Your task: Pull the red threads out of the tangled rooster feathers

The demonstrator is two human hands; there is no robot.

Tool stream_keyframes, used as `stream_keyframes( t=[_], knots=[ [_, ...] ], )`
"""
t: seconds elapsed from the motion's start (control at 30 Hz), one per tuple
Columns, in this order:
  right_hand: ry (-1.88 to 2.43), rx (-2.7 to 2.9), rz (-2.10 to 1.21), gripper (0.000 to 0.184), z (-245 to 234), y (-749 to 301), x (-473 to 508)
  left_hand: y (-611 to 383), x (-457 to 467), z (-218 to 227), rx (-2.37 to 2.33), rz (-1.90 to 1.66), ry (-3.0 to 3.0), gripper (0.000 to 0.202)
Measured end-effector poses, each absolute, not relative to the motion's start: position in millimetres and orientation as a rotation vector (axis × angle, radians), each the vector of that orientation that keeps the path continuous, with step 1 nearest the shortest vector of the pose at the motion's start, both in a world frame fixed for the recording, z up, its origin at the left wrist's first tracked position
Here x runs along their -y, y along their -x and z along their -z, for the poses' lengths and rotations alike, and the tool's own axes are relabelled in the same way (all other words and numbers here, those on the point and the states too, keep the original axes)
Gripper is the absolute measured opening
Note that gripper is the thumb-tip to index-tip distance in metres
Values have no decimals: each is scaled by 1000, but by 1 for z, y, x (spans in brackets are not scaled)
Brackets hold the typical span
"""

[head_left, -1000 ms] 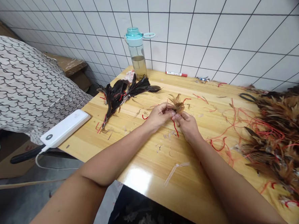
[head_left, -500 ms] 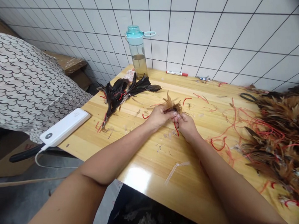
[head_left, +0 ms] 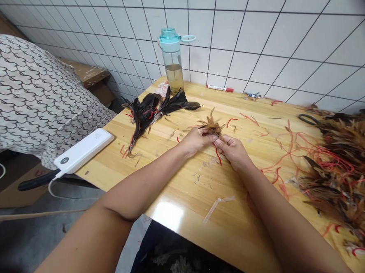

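Near the middle of the wooden table (head_left: 176, 182), a small bunch of brown feathers (head_left: 212, 124) fans upward from between my two hands. My left hand (head_left: 195, 143) is closed around the base of the bunch from the left side. From the right, my right hand (head_left: 233, 150) pinches at the same base, its thumb close to the left thumb. A short red string (head_left: 218, 155) hangs down below the fingers. What exactly the right fingertips grip, feather quills or string, is hidden.
Black feather bundles (head_left: 144, 112) tied with red lie at the back left, before a water bottle (head_left: 173, 67). A large brown feather pile (head_left: 354, 163) and tangled red strings (head_left: 313, 153) cover the right. A white power bank (head_left: 83, 150) sits at the left edge; a marker (head_left: 219, 88) lies behind.
The view has shifted slightly, so everything appears a little further right. Both hands stay at the feather bunch; the right fingers have opened out slightly and the bunch's feathers have turned a bit.
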State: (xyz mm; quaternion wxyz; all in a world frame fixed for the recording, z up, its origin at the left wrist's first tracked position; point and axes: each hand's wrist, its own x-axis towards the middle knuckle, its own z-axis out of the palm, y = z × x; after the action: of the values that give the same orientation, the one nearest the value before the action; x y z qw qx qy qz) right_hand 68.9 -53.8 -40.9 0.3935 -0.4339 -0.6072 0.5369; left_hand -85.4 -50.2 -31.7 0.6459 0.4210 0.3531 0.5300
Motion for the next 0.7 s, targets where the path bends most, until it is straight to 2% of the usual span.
stream_keyframes(
  t=[0.2, 0.37, 0.53, 0.63, 0.7],
  knots=[
    [1111, 1587, -1333, 40, 47, -69, 52, 84, 55, 26, -771, -1132, -1050, 38],
    [1121, 1503, -1334, 42, 49, -68, 49, 106, 47, 9, -876, -1087, -1328, 36],
    [1108, 1342, -1331, 40, 42, -74, 47, 165, 38, -20, -1532, -1239, -1757, 15],
    [1120, 1198, -1358, 39, 39, -77, 45, 191, 40, -27, -1892, -1021, -1985, 7],
    [1127, 1156, -1368, 38, 39, -78, 44, 195, 41, -27, -1923, -770, -2075, 7]
  ],
)
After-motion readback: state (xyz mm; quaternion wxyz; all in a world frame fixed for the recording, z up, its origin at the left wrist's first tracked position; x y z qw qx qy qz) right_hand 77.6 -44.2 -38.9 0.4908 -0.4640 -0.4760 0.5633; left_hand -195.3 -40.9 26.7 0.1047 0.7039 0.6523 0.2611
